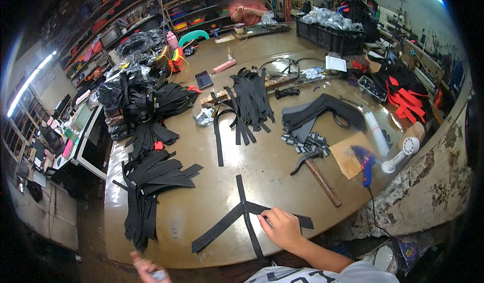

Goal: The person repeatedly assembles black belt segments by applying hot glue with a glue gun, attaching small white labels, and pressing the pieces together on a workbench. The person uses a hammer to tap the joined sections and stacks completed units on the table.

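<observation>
Black webbing straps (219, 228) lie crossed on the table in front of me, with a narrower strap running through the middle toward the near edge. My right hand (283, 228) rests over the right arm of these straps, its fingers pinched close to the joint. A small whitish bit shows at the fingertips, too small to name. Low at the left, off the table's near edge, my left hand (148, 270) is curled and slightly blurred. Something pale and greyish shows in it, which I cannot make out.
Strap bundles (143, 202) lie at the left, others (250, 99) farther back. At the right are a hammer (322, 181), black buckles (306, 143), a blue glue gun (364, 166) on cardboard, and a white fan (401, 155). A person (247, 11) sits at the far end.
</observation>
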`<state>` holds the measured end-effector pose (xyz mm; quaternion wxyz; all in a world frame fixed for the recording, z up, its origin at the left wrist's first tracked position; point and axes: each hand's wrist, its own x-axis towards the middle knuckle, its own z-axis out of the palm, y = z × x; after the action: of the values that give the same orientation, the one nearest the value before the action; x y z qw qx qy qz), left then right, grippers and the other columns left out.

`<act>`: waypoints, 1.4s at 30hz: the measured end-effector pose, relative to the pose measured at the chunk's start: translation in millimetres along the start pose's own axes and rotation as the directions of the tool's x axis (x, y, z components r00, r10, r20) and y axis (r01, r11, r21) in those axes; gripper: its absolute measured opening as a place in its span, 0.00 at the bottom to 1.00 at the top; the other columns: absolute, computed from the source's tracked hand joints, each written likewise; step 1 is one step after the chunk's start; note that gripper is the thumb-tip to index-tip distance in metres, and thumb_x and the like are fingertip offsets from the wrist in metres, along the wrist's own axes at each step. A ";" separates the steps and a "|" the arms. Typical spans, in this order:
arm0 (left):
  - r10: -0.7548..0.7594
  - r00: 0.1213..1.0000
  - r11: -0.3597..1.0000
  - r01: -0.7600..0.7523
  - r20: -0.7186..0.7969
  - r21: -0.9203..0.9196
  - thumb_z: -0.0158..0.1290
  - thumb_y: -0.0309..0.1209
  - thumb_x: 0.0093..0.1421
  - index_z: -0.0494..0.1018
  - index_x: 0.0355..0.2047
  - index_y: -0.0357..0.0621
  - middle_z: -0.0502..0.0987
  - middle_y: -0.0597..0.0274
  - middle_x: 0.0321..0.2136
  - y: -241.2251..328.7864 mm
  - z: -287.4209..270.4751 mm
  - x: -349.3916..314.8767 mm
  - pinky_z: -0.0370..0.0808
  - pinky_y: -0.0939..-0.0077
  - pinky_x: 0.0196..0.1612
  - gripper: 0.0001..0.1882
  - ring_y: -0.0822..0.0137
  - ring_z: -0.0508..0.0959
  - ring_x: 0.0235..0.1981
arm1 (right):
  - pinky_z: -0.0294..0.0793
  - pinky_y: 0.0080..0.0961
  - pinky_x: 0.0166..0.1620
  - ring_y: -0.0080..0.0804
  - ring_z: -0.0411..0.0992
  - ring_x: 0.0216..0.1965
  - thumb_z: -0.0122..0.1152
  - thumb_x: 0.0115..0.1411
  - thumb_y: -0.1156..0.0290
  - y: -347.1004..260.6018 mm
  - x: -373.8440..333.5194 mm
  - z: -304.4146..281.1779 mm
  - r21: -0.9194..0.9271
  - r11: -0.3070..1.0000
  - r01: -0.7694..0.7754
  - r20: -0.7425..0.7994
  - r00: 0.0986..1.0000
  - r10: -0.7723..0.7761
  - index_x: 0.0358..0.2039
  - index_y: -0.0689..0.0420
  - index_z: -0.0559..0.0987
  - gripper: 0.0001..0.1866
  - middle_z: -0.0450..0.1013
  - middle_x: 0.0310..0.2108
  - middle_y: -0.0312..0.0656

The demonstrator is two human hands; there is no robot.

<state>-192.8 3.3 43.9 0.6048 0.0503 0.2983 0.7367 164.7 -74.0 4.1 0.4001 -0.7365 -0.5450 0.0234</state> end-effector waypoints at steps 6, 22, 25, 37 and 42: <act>-0.362 0.813 0.794 0.012 0.457 0.608 0.41 0.39 0.72 0.63 0.51 0.34 0.76 0.41 0.44 -167.4 50.6 -70.3 0.73 0.63 0.54 0.19 0.52 0.72 0.58 | 0.72 0.25 0.48 0.30 0.73 0.41 0.64 0.61 0.67 -42.1 -11.3 -4.8 0.754 0.611 -0.240 0.446 0.871 -0.209 0.46 0.62 0.75 0.17 0.74 0.40 0.41; -0.503 0.746 0.829 0.276 0.436 0.486 0.42 0.29 0.71 0.55 0.63 0.34 0.75 0.42 0.49 -204.6 73.7 -64.8 0.73 0.67 0.55 0.23 0.60 0.76 0.50 | 0.72 0.13 0.40 0.15 0.71 0.33 0.58 0.65 0.75 -37.9 -4.0 22.0 0.761 0.357 -0.542 0.479 0.840 0.254 0.41 0.64 0.75 0.07 0.74 0.33 0.34; -0.473 0.749 0.849 0.245 0.464 0.469 0.45 0.28 0.70 0.56 0.63 0.34 0.76 0.43 0.48 -213.9 76.3 -62.4 0.77 0.69 0.49 0.24 0.62 0.78 0.46 | 0.73 0.15 0.43 0.17 0.72 0.37 0.58 0.66 0.75 -34.1 -1.8 25.2 0.870 0.222 -0.441 0.388 0.888 0.246 0.41 0.64 0.73 0.07 0.74 0.35 0.36; -0.437 0.807 0.878 0.284 0.398 0.386 0.47 0.28 0.69 0.61 0.61 0.38 0.77 0.52 0.46 -206.7 64.5 -69.4 0.75 0.65 0.55 0.22 0.58 0.75 0.53 | 0.70 0.14 0.41 0.15 0.70 0.39 0.53 0.69 0.70 -34.3 -17.1 36.6 0.838 0.293 -0.460 0.407 0.885 0.224 0.42 0.67 0.75 0.11 0.75 0.36 0.36; -0.475 0.818 0.871 0.385 0.324 0.305 0.45 0.29 0.69 0.60 0.61 0.41 0.76 0.53 0.44 -209.0 61.3 -69.8 0.76 0.65 0.53 0.21 0.57 0.76 0.51 | 0.75 0.17 0.42 0.19 0.74 0.37 0.59 0.65 0.73 -35.2 -19.3 25.4 0.858 0.277 -0.432 0.351 0.888 0.297 0.43 0.67 0.75 0.10 0.77 0.37 0.40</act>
<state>32.3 -18.9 9.4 0.7934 0.1946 0.2574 0.5162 117.4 -72.5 0.8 0.6897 -0.4875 -0.2772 0.4580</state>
